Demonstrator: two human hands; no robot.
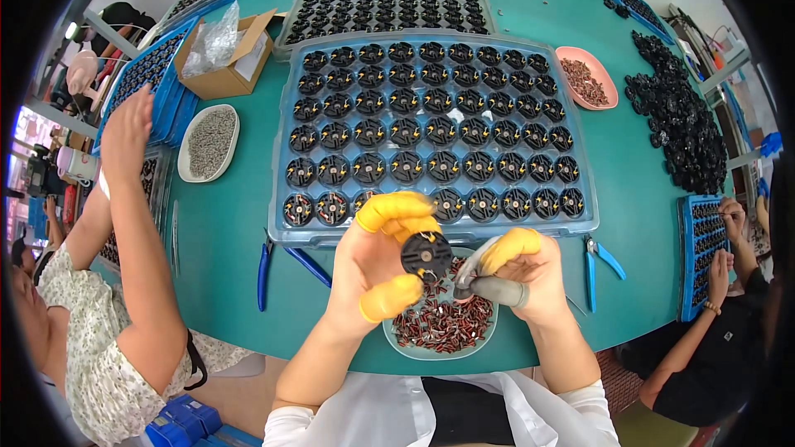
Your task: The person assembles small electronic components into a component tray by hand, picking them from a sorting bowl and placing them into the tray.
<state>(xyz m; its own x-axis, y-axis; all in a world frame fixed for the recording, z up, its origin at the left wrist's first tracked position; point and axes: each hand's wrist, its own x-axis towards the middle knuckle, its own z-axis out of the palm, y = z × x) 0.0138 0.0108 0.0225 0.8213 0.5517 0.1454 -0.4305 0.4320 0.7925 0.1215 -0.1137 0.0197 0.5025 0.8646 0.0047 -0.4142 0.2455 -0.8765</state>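
Left hand [364, 261] raised, curled, yellow-covered thumb and fingers pinching round black plastic disc [426, 257] above bowl [494, 329] of glossy red-brown cylindrical pieces [439, 327]. Right hand [520, 277] beside it, fingertips bunched; can't tell if holding anything. Translucent tray [586, 186] ahead.
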